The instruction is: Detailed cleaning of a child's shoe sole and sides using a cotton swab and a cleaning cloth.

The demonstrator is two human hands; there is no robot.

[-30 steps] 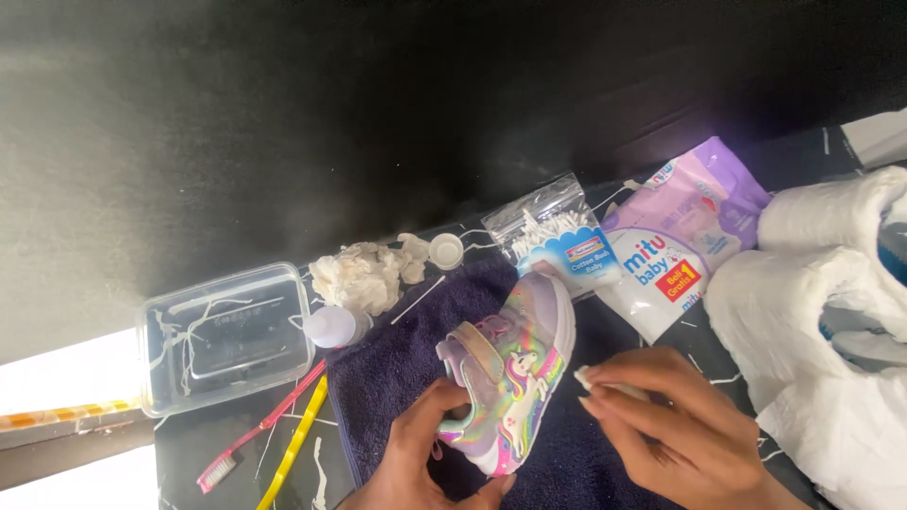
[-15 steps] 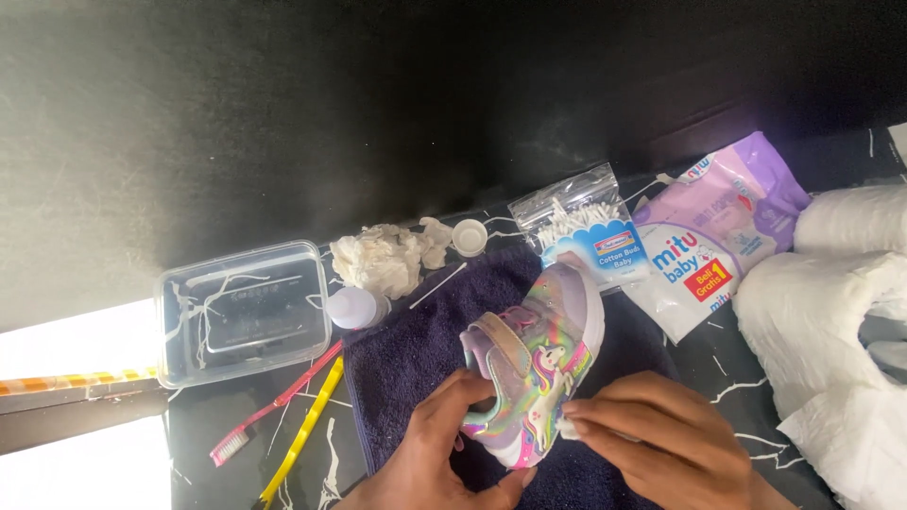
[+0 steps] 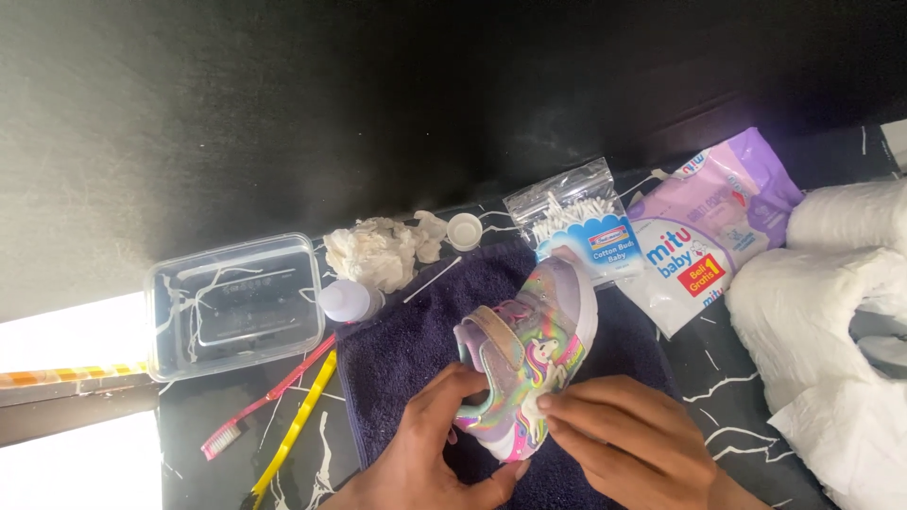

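Left hand (image 3: 436,451) fingers curled, gripping heel of small rainbow shoe (image 3: 525,354) on dark purple towel (image 3: 406,345); right hand (image 3: 631,439) fingers pinched on small white wipe piece (image 3: 532,407), pressed to shoe side; shoe frame centre, toe toward 1 o'clock; cotton bud bag (image 3: 574,225) at 12 of shoe, touching toe; wipes pack (image 3: 704,238) at 2; clear container (image 3: 236,304) at 9; red toothbrush (image 3: 266,398) and yellow toothbrush (image 3: 295,429) at 8; crumpled tissue (image 3: 373,250) at 11.

Small iridescent purple unicorn shoe (image 3: 525,354), strap up, tilted on dark towel, white wipe (image 3: 535,404) against its side
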